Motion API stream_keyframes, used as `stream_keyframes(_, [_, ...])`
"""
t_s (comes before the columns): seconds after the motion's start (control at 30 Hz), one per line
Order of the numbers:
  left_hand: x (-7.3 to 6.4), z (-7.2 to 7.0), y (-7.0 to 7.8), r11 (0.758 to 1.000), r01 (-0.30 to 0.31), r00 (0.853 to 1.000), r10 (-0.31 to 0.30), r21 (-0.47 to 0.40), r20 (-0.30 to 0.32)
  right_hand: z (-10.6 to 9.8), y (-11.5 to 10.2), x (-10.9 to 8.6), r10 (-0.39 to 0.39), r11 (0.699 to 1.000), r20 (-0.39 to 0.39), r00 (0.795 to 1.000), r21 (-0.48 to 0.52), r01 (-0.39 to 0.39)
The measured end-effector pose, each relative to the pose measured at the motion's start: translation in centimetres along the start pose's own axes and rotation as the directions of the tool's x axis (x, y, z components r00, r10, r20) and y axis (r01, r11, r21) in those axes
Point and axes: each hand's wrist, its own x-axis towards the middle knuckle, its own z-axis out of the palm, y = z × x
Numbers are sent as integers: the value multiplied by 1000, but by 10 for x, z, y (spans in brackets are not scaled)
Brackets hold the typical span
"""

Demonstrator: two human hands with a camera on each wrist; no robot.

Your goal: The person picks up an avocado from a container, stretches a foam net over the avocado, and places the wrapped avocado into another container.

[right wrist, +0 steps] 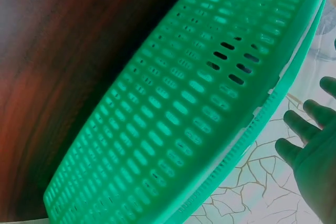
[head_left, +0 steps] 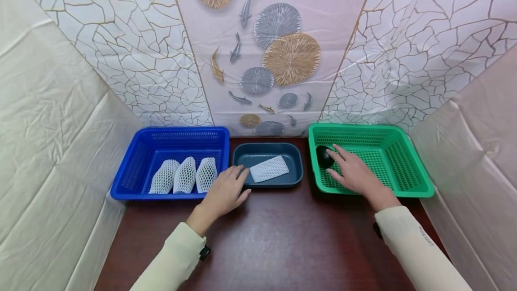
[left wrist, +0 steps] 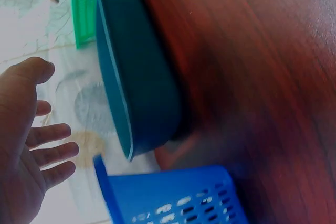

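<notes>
In the head view my left hand [head_left: 226, 190] hovers with spread fingers between the blue basket [head_left: 169, 196] and the dark teal tray [head_left: 268, 185], holding nothing. A flat white foam net sleeve [head_left: 269, 169] lies in that tray, just right of my fingertips. Over the green basket [head_left: 404, 169] reaches my right hand [head_left: 355, 172], fingers extended. Its fingertips are right at a shiny, blackish rounded fruit [head_left: 324, 157] against the basket's left side. The right wrist view shows the loosely spread fingers [right wrist: 302, 127] above the basket rim; the fruit is hidden there.
Three puffed-out white foam nets, including a middle net [head_left: 185, 176], stand in the blue basket, their contents unclear. All containers sit in a row on a dark red-brown table [head_left: 278, 241]. Behind hangs a patterned cloth [head_left: 262, 57], with pale cloth walls [head_left: 52, 147] at both sides.
</notes>
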Motion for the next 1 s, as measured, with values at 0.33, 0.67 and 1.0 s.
stream_keyframes(0.33, [1,31,14,995,-66,997,62,73,49,-5,9,23,68,995,121,990,62,-76])
stream_keyframes(0.67, [0,46,15,996,-32,998,27,83,61,4,28,40,151,974,257,955,125,-188])
stream_keyframes(1.0, [-1,53,18,991,-47,999,45,124,18,11,31,51,188,945,308,933,201,-257])
